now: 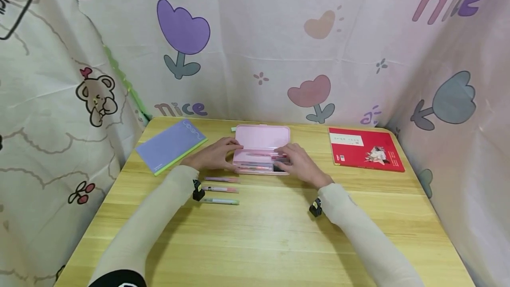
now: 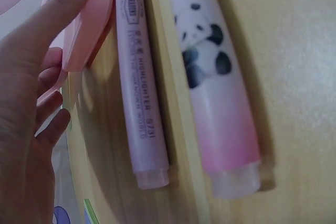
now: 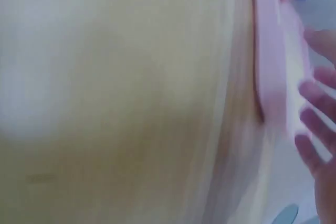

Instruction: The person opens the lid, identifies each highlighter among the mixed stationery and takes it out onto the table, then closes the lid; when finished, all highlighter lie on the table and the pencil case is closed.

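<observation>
An opened pink pencil case (image 1: 263,136) lies at the back middle of the table, its lid tipped back and several pens (image 1: 256,167) inside. My left hand (image 1: 213,155) holds the case's left end; in the left wrist view the thumb lies on the pink edge and the fingers bend round its far side. Over the right end, my right hand (image 1: 300,163) has its fingers spread in the right wrist view, and I see nothing gripped there. Near the left wrist lie a purple highlighter (image 2: 139,77), a panda-printed highlighter (image 2: 220,98) and a green-ended highlighter (image 1: 221,201).
A blue-purple notebook (image 1: 171,145) with a green edge lies at the back left of the wooden table (image 1: 271,242). At the back right is a red book (image 1: 366,149). Printed cloth (image 1: 255,34) hangs behind and at both sides.
</observation>
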The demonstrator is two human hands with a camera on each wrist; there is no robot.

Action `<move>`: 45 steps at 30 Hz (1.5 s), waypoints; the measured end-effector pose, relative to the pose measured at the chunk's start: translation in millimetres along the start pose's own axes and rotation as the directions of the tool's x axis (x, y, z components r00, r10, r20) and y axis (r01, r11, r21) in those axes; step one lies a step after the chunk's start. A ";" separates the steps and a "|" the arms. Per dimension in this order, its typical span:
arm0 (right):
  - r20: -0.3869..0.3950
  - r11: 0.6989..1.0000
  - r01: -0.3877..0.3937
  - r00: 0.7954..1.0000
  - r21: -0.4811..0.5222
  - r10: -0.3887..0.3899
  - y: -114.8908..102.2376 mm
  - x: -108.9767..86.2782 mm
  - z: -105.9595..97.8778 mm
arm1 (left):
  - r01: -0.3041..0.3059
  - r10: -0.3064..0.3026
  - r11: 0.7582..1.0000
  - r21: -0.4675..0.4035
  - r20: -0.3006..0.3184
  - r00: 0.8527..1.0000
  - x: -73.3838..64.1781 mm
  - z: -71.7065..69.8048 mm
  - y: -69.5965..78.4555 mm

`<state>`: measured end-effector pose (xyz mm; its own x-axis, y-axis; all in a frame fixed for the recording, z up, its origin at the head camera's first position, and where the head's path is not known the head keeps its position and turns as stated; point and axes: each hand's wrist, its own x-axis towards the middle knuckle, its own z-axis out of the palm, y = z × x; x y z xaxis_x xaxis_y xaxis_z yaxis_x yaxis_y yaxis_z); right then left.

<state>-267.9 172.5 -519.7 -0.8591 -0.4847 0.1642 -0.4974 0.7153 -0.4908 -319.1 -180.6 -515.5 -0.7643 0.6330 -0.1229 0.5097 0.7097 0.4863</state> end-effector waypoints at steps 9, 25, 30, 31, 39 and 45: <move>0.088 0.980 0.163 0.984 -0.114 -0.153 -26.3 6.3 12.7 | -0.046 0.046 0.999 -0.005 -0.005 0.999 0.7 -0.5 0.5; 0.057 0.948 0.201 0.980 -0.249 -0.192 -37.5 6.8 17.0 | -0.049 0.049 0.999 -0.013 -0.010 0.999 0.0 -1.8 3.6; 0.056 0.948 0.177 0.984 -0.265 -0.169 -41.6 5.6 20.4 | -0.047 0.047 0.999 -0.011 -0.008 0.999 -1.0 -2.0 4.7; 0.059 0.949 0.161 0.987 -0.271 -0.151 -44.1 5.2 20.5 | -0.046 0.045 0.999 -0.010 -0.006 0.999 -1.2 -2.0 4.5; 0.031 0.973 0.059 0.998 -0.221 -0.054 -72.9 6.8 14.1 | -0.034 0.034 0.999 0.006 -0.002 0.999 -1.1 -2.3 2.2; 0.018 0.990 -0.140 0.990 -0.014 0.140 -73.4 8.7 13.9 | -0.042 0.042 0.999 0.004 0.001 0.999 -1.1 -3.0 2.3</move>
<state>-237.1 108.8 -494.2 -0.9182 -0.3883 0.0786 -0.3737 0.7831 -0.4971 -318.3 -180.5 -511.6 -0.7422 0.6622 -0.1031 0.5426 0.6840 0.4875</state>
